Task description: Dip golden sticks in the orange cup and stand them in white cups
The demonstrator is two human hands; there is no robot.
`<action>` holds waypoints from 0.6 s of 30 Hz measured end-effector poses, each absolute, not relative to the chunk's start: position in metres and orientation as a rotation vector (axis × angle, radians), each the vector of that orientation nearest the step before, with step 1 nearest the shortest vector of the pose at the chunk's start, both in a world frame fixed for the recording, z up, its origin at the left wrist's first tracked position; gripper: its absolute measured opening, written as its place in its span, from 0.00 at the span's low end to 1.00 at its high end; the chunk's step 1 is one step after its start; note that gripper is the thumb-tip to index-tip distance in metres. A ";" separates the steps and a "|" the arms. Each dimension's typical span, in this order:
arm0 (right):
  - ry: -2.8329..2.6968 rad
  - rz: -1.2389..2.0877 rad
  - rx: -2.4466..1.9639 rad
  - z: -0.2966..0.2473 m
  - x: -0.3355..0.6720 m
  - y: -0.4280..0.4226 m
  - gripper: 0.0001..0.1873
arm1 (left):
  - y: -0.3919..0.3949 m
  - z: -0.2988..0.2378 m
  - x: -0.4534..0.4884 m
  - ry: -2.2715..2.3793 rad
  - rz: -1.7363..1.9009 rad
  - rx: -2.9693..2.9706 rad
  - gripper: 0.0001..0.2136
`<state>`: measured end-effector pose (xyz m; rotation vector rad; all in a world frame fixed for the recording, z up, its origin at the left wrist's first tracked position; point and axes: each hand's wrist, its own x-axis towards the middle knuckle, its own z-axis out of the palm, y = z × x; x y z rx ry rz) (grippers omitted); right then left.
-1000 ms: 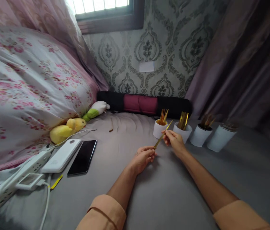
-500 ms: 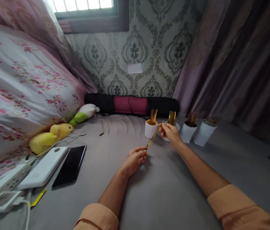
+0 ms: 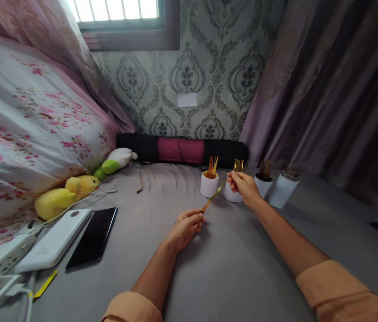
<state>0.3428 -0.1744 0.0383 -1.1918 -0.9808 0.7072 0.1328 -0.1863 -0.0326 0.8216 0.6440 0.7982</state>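
Note:
A thin, shiny gold strip (image 3: 212,200) slants up to the right between my two hands. My left hand (image 3: 186,227) pinches its lower end above the grey sheet. At its upper end, the fingers of my right hand (image 3: 242,184) are closed on it. Just behind are two white cups: the left cup (image 3: 208,186) holds orange-gold strips, and the second cup (image 3: 232,195), partly covered by my right hand, holds gold ones. Farther right, a third cup (image 3: 263,187) holds brownish strips and a taller white cup (image 3: 283,193) has thin pieces showing at its rim.
One bent brown strip (image 3: 140,183) lies on the sheet. At left are a black phone (image 3: 92,239), a white power bank (image 3: 55,241), a power strip (image 3: 6,257), cables and plush toys (image 3: 56,203). A black and maroon roll (image 3: 180,150) lies along the wall.
The camera view has shifted slightly, so the surroundings sit a little lower and more to the left. My right hand is slightly farther right relative to the cups. Both hands still hold the gold strip.

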 end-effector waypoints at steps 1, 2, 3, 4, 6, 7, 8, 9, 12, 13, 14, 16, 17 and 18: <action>-0.980 0.714 -1.193 0.039 0.343 -0.175 0.16 | -0.187 -0.032 0.133 0.647 0.800 0.815 0.13; -0.978 0.722 -1.195 0.040 0.344 -0.176 0.16 | -0.187 -0.031 0.133 0.650 0.801 0.808 0.13; -0.976 0.733 -1.199 0.041 0.344 -0.177 0.15 | -0.187 -0.031 0.133 0.650 0.802 0.802 0.12; -0.973 0.745 -1.204 0.041 0.344 -0.178 0.15 | -0.187 -0.030 0.133 0.650 0.801 0.794 0.12; -0.964 0.770 -1.213 0.043 0.343 -0.179 0.14 | -0.186 -0.030 0.132 0.643 0.799 0.779 0.12; -0.959 0.782 -1.217 0.043 0.343 -0.180 0.14 | -0.186 -0.031 0.132 0.641 0.800 0.771 0.12; -0.952 0.792 -1.223 0.044 0.343 -0.180 0.14 | -0.185 -0.031 0.132 0.639 0.801 0.765 0.12; -0.945 0.801 -1.231 0.044 0.343 -0.180 0.13 | -0.185 -0.032 0.132 0.636 0.804 0.762 0.12; -0.930 0.824 -1.257 0.044 0.344 -0.179 0.13 | -0.184 -0.034 0.132 0.627 0.808 0.763 0.12; -0.932 0.831 -1.264 0.044 0.344 -0.179 0.12 | -0.184 -0.034 0.132 0.623 0.806 0.765 0.12; -0.937 0.837 -1.270 0.045 0.345 -0.179 0.12 | -0.184 -0.034 0.132 0.620 0.805 0.766 0.12; -0.945 0.847 -1.283 0.045 0.345 -0.178 0.12 | -0.184 -0.035 0.132 0.617 0.803 0.768 0.12; -0.948 0.850 -1.289 0.045 0.345 -0.178 0.11 | -0.184 -0.035 0.132 0.615 0.802 0.767 0.12; -0.950 0.850 -1.293 0.045 0.345 -0.178 0.11 | -0.183 -0.035 0.132 0.614 0.800 0.763 0.12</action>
